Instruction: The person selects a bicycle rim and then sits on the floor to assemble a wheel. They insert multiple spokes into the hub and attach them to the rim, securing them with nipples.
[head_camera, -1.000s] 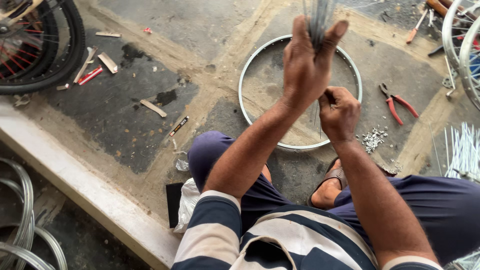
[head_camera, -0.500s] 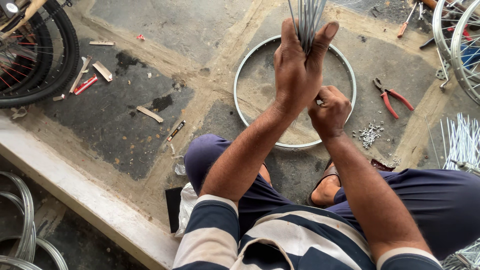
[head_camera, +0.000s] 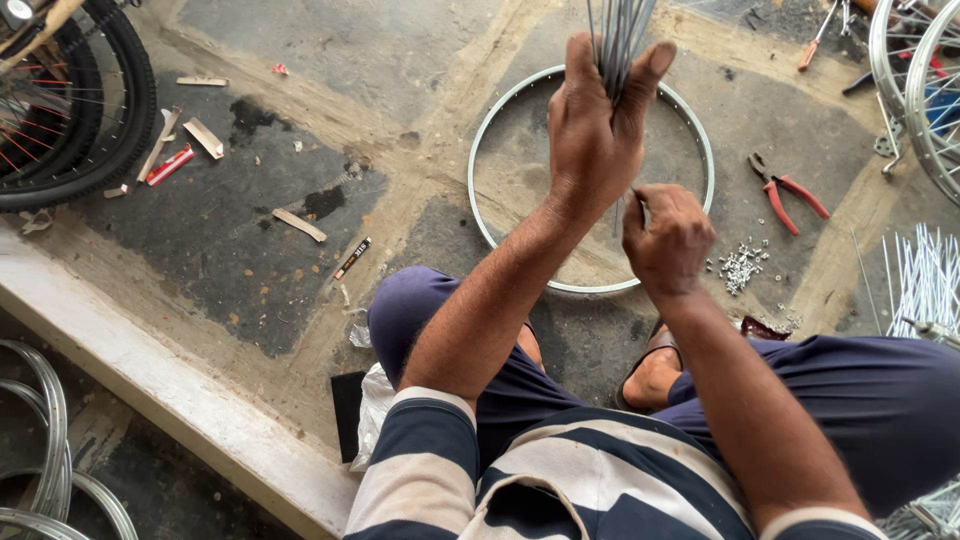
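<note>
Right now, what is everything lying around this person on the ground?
spokes: one bundle, silvery, upright in the left hand
rim: one, silvery, flat on the ground under the hands
pliers: one, red handles, right of the rim
small metal bits: a pile, silvery, right of the rim
loose spokes: a spread, silvery, far right
tyred wheel: black, top left
spoked wheel: silvery, top right
bare rims: silvery, bottom left below the step
left hand: fingers closed round the spokes
right hand: closed just below the bundle; what it pinches is hidden
</note>
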